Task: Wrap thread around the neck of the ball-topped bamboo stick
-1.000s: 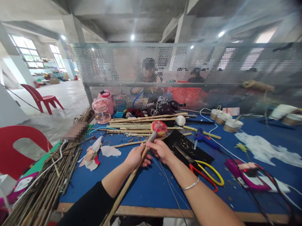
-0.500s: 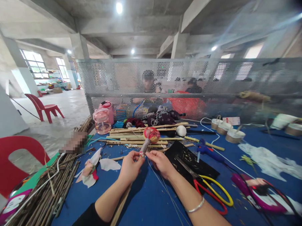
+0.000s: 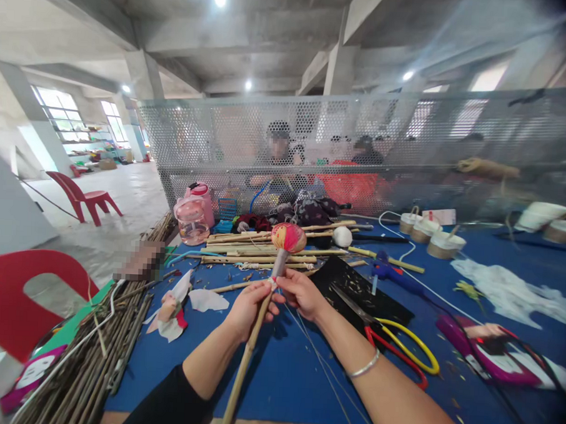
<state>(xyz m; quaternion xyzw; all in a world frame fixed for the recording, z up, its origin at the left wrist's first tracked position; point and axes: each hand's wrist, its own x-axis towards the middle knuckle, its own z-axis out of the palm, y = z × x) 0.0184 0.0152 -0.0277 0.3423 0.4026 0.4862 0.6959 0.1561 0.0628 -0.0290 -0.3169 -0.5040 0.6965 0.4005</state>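
My left hand (image 3: 248, 304) is closed round a long bamboo stick (image 3: 243, 366) that slants up from the bottom edge. The stick ends in a round red-and-yellow wrapped head (image 3: 288, 237) on a grey neck. My right hand (image 3: 301, 292) pinches the stick just below that neck, fingers pressed together, touching my left hand. A thin thread (image 3: 316, 357) trails down from the hands over the blue table (image 3: 294, 375).
Yellow-and-red scissors (image 3: 399, 354) lie on a black tray (image 3: 354, 290) right of my hands. Bamboo sticks (image 3: 263, 245) pile behind, thin reeds (image 3: 93, 354) at left. A pink jug (image 3: 193, 211), glue gun (image 3: 393, 273), small tubs (image 3: 427, 234), white scraps. People sit behind a mesh screen (image 3: 360, 153). Red chairs at left.
The stick has tilted more upright and its wrapped head sits higher. Both hands stay together just below the head. The camera view has shifted slightly.
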